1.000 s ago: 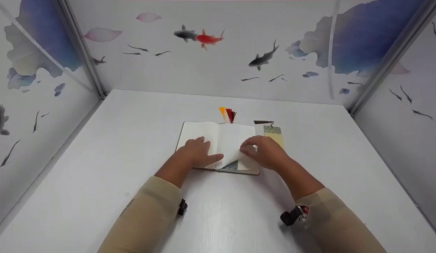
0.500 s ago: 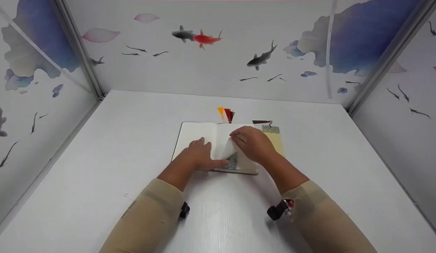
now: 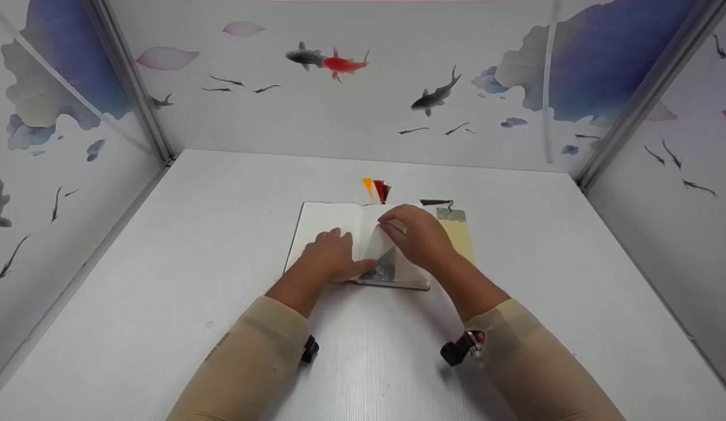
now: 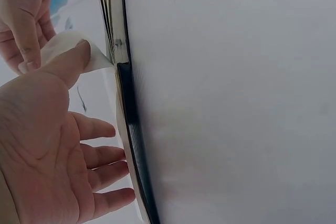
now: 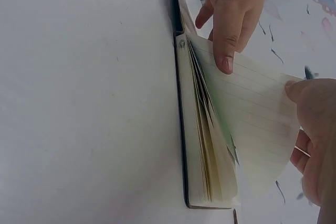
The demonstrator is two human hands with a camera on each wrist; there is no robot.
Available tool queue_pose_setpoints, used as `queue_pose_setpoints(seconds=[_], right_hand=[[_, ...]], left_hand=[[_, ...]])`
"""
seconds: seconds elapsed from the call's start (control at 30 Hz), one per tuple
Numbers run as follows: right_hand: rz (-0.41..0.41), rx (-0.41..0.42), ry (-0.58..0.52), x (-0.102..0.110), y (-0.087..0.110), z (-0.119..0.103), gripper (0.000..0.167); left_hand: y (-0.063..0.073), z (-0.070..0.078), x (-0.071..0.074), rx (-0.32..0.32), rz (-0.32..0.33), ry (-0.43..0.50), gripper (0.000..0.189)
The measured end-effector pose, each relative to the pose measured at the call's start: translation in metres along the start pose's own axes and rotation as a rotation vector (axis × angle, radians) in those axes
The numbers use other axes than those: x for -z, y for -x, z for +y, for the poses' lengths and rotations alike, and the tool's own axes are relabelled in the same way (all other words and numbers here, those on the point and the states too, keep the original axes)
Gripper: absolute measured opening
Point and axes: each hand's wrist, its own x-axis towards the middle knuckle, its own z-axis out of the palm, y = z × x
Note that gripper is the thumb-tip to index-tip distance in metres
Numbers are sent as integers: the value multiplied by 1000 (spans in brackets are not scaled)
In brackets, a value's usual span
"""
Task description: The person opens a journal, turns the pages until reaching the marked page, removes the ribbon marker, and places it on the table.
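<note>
right hand [image 3: 418, 237] has shifted left (pinching a lifted page [image 5: 257, 108]).

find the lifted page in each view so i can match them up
Head: the lifted page, just below centre.
Left wrist: the lifted page, upper left.
Right wrist: the lifted page, right of centre.
Shared landmark: the right hand pinching its edge.

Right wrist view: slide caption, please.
Right hand pinches a raised, lined page of an open notebook; left hand alongside.
</note>
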Motion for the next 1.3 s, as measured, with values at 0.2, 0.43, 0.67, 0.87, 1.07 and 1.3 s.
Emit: queue_pose_setpoints(seconds=[0.2,0.43,0.67,0.87,1.07,1.3], right_hand=[[-15,-12,1,2,4,0,26],[-35,-90,14,8,11,9,65],[-67,-171,19,7,17,30,89],[-167,-178,69,6,22,43,96],[-274,-138,176,1,25,52,101],[-360,-79,293,-3,28,57,95]], left_hand=[[-1,0,0,-1,13,0,99],[-6,-5,-1,-42,135,54,117],[-4,-5,1,-97,263,7,139],[0,-2,5,-106,364,-43,146],[3,-1,7,-129,400,-109,144],[7,-1,10,-149,390,-192,134]])
